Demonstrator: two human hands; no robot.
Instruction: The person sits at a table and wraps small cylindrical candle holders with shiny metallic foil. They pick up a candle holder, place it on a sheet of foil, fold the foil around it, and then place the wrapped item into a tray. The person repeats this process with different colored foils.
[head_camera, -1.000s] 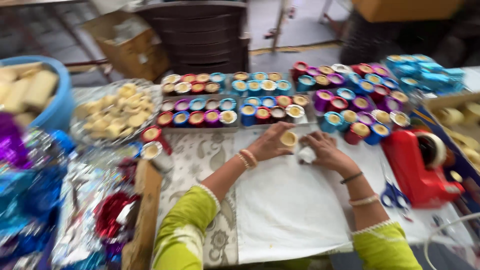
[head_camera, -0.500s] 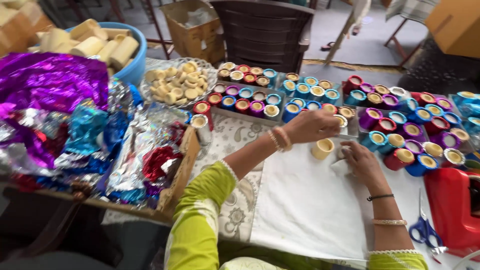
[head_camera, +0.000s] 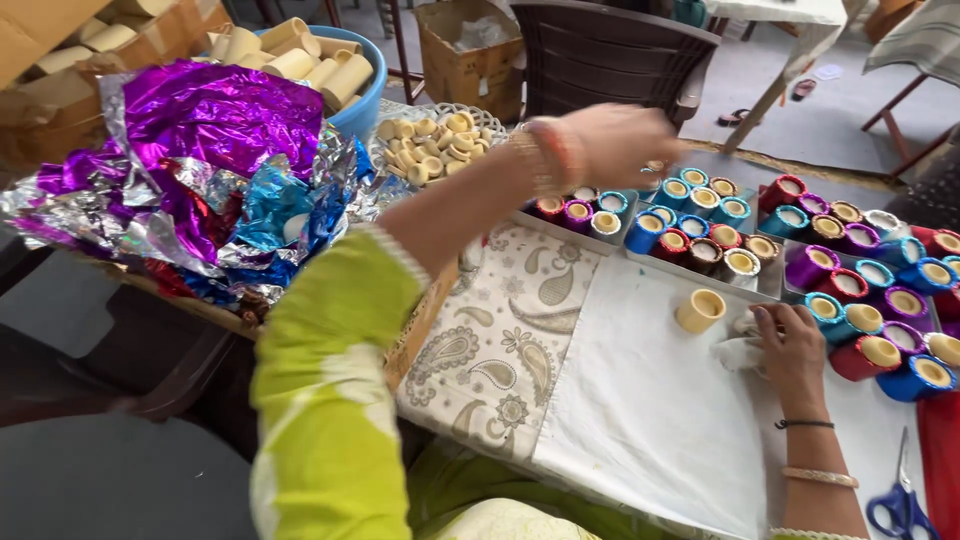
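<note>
Resting on white cloth on the table, the right hand presses curled fingers onto a crumpled white scrap, just beside a bare tan cup. The left hand, blurred, grip unclear, hovers over rows of foil-wrapped cups. A blue tub holds cardboard tubes.
</note>
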